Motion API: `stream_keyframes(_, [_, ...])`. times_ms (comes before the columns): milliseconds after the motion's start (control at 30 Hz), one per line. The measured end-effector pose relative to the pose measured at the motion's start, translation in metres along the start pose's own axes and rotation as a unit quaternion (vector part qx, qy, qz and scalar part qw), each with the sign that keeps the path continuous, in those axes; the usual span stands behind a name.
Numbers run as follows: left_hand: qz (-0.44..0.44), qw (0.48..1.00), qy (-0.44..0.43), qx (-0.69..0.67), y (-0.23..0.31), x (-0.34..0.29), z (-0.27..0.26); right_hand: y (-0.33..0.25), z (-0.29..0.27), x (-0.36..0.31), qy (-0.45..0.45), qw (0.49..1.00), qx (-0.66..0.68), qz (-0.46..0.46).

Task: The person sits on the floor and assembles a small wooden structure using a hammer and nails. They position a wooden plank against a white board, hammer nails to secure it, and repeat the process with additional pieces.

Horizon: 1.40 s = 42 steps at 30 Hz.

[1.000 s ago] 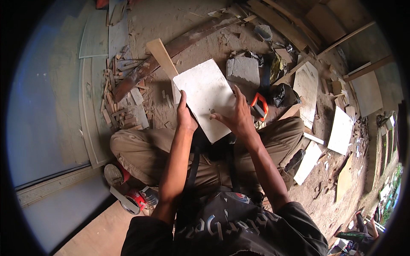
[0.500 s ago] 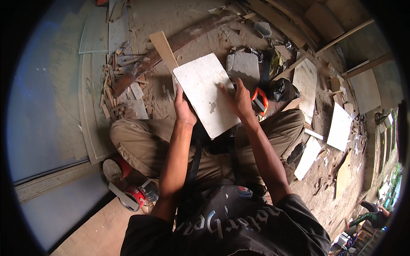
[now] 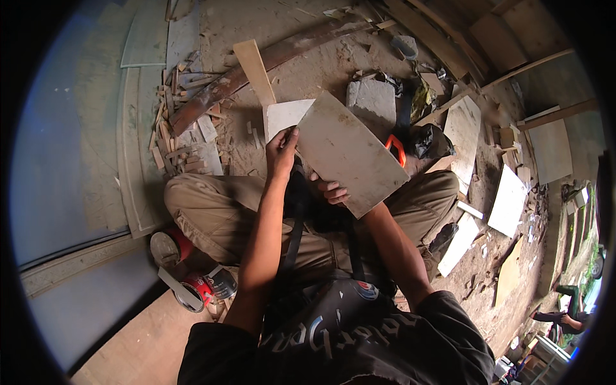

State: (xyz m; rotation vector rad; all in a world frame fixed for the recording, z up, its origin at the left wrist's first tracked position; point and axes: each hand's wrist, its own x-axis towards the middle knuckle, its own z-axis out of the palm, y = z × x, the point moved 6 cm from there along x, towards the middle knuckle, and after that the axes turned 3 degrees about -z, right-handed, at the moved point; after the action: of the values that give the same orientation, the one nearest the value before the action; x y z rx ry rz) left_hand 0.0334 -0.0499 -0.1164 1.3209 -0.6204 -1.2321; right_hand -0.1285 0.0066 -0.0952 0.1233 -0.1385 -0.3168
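I sit on the ground with a rectangular tile (image 3: 350,151) raised over my lap, its dusty beige side toward me. My left hand (image 3: 281,153) grips the tile's left edge near the top corner. The fingers of my right hand (image 3: 332,191) curl under the lower left edge, and the tile hides the rest of that hand. A smaller white tile piece (image 3: 284,117) lies on the dirt just beyond my left hand. An orange-handled tool (image 3: 396,149) shows at the tile's right edge, mostly hidden behind it.
A grey block (image 3: 371,99), a wooden plank (image 3: 255,70) and a long rusty curved strip (image 3: 256,67) lie ahead. Tile offcuts (image 3: 186,138) pile at the left by a smooth grey floor (image 3: 64,147). More tiles (image 3: 507,199) lie right; a tape roll (image 3: 205,289) sits by my left knee.
The tile lay flat with its white face up under both hands. It has been lifted and turned over, showing its beige back, and the white piece beneath came into view.
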Motion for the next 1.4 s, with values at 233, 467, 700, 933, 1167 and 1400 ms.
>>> stream_keyframes(233, [0.007,0.996,0.021,-0.091,0.005,0.006,-0.020,-0.027,0.008,-0.005,0.041,0.986,-0.107,-0.123])
stream_keyframes(467, [-0.024,0.980,0.129,-0.152,0.006,0.009,-0.056,-0.066,0.014,-0.029,0.245,0.882,-0.177,-0.362])
stream_keyframes(700, [-0.027,0.969,0.083,-0.233,0.002,0.015,-0.049,-0.085,-0.010,-0.050,0.419,0.745,-0.322,-0.408])
stream_keyframes(933, [0.030,0.995,0.055,-0.078,0.005,0.014,-0.040,-0.094,-0.016,-0.053,0.411,0.749,-0.317,-0.412])
stream_keyframes(1167, [0.043,0.995,0.040,-0.075,0.004,0.016,-0.044,-0.106,-0.027,-0.066,0.438,0.733,-0.349,-0.386])
stream_keyframes(1400, [-0.001,0.999,-0.035,-0.039,0.011,0.014,-0.045,-0.114,-0.010,-0.080,0.458,0.700,-0.382,-0.392])
